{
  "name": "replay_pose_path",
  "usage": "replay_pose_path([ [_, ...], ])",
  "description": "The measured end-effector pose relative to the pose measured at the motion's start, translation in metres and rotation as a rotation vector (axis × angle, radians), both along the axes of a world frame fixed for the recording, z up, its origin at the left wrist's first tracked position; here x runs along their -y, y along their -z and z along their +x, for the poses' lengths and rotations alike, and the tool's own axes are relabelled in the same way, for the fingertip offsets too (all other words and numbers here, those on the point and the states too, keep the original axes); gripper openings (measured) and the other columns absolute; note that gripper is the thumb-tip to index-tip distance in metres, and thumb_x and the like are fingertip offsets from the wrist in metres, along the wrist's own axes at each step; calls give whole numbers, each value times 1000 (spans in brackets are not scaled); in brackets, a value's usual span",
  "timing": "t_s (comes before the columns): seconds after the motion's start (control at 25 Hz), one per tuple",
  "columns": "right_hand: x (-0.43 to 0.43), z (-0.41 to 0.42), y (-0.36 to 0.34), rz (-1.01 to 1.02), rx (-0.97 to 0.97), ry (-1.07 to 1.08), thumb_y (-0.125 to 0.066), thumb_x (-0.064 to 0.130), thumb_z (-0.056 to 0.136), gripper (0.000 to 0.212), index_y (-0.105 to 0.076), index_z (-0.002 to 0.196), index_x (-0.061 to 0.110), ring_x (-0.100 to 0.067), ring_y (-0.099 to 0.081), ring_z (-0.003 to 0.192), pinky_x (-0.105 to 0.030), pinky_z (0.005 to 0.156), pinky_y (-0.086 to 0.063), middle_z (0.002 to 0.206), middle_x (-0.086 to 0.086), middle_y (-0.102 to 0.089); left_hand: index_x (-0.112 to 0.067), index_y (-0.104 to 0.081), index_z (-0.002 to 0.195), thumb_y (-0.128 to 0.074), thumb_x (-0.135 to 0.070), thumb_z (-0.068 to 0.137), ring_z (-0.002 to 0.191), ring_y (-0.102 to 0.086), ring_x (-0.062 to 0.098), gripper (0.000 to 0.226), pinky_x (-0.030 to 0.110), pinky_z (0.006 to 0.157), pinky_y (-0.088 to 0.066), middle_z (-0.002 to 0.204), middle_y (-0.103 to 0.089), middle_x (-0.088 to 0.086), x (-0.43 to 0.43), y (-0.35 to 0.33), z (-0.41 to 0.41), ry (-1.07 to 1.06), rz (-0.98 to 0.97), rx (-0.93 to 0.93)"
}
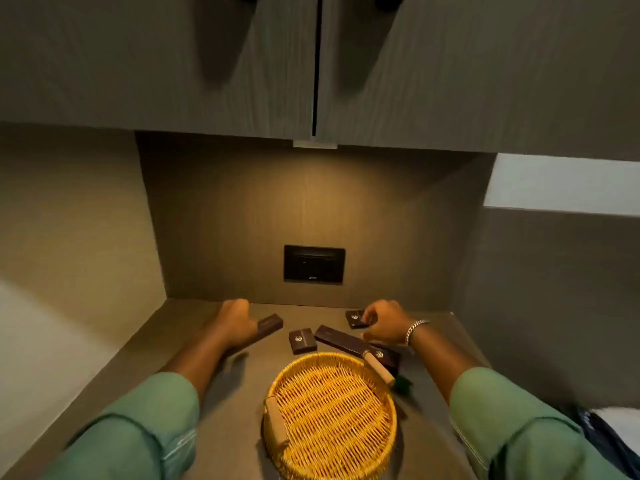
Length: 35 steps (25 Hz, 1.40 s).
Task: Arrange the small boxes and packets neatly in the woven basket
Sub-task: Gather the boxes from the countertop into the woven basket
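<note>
A round yellow woven basket (pixel 332 415) with two pale handles sits on the counter near me, nothing inside it. Behind it lie dark brown boxes. My left hand (pixel 235 323) grips a long narrow box (pixel 270 325) at the back left. My right hand (pixel 384 325) has its fingers on a small square box (pixel 355 318) at the back right. A small square box (pixel 302 340) lies between the hands. Beside it a long box (pixel 341 339) runs diagonally toward the basket's right handle, with another small box (pixel 386 358) at its lower end.
The counter (pixel 194 386) sits in a recessed niche with a back wall close behind the boxes. A black socket plate (pixel 314 264) is set in that wall. Cabinet doors (pixel 311 64) hang overhead. A small green thing (pixel 403 381) lies right of the basket.
</note>
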State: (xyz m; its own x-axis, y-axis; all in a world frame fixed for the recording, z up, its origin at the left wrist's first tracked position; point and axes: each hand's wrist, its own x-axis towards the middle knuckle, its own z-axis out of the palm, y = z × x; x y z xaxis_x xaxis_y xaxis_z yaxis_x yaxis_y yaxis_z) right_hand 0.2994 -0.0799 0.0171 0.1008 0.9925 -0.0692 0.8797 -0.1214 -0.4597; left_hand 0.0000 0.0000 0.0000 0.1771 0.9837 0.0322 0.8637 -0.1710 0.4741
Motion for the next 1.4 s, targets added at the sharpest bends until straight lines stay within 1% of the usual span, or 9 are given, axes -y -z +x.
replay_pose_path([
  [0.16, -37, -1, 18, -270, 189, -25, -83, 35, 63, 53, -60, 108, 20, -21, -59, 90, -37, 78, -56, 107, -3, -61, -13, -52, 117, -67, -37, 79, 97, -57, 24, 47, 39, 83, -51, 116, -56, 11, -19, 10, 0, -40, -115, -209],
  [0.44, -61, 0, 51, -278, 230, 2, -84, 34, 60, 42, -61, 94, 23, -17, -61, 81, -31, 72, -57, 92, 0, -62, -18, -56, 105, -71, -30, 75, 91, -58, 22, 35, 32, 75, -49, 108, -61, 9, -40, 32, 15, 44, -95, -310],
  [0.56, -53, 5, 21, -103, 199, 92, -83, 34, 58, 47, -64, 98, 17, -19, -61, 79, -27, 63, -53, 96, -6, -65, -17, -56, 97, -72, -36, 71, 85, -60, 24, 35, 38, 76, -54, 98, -61, 9, -36, 18, 14, -19, -94, -108],
  [0.68, -33, -2, -27, 75, 126, 131, -83, 32, 59, 39, -65, 87, 12, -20, -61, 70, -25, 50, -45, 88, -10, -67, -12, -58, 95, -79, -37, 66, 82, -61, 27, 44, 40, 72, -56, 96, -63, 13, -26, -13, 16, -83, -71, 138],
  [0.8, -11, -26, -68, 64, 111, 127, -82, 36, 61, 37, -60, 81, 14, -21, -61, 72, -28, 51, -50, 88, -9, -65, -11, -48, 120, -81, -28, 68, 92, -57, 27, 64, 37, 65, -53, 117, -57, 19, -11, -44, 35, -55, -33, 329],
  [0.92, 14, -55, -80, -26, 109, 94, -83, 40, 60, 46, -59, 89, 13, -23, -64, 75, -35, 60, -59, 86, -7, -63, -34, -16, 145, -81, -16, 67, 102, -57, 33, 103, 36, 59, -56, 134, -44, 17, 17, -57, 56, 20, -61, 526],
  [1.04, 34, -78, -57, -97, 102, 56, -82, 39, 64, 56, -53, 106, 16, -22, -60, 82, -39, 71, -59, 93, -5, -57, -37, -23, 143, -79, -21, 70, 88, -52, 22, 94, 28, 44, -51, 128, -48, 11, 46, -41, 70, 46, -55, 436],
  [1.2, 41, -93, -16, -98, 280, 59, -82, 42, 62, 70, -47, 117, 17, -27, -59, 92, -42, 78, -55, 107, -8, -60, -31, -37, 128, -76, -23, 71, 89, -54, 26, 69, 42, 67, -58, 110, -54, 9, 71, -8, 75, -57, -59, 331],
  [1.4, 43, -87, 13, -182, 354, 47, -84, 39, 62, 76, -46, 121, 13, -28, -58, 92, -36, 68, -50, 108, -10, -61, -28, -34, 120, -76, -33, 69, 81, -56, 25, 66, 41, 70, -55, 93, -56, 7, 78, 14, 71, -86, -73, 44],
])
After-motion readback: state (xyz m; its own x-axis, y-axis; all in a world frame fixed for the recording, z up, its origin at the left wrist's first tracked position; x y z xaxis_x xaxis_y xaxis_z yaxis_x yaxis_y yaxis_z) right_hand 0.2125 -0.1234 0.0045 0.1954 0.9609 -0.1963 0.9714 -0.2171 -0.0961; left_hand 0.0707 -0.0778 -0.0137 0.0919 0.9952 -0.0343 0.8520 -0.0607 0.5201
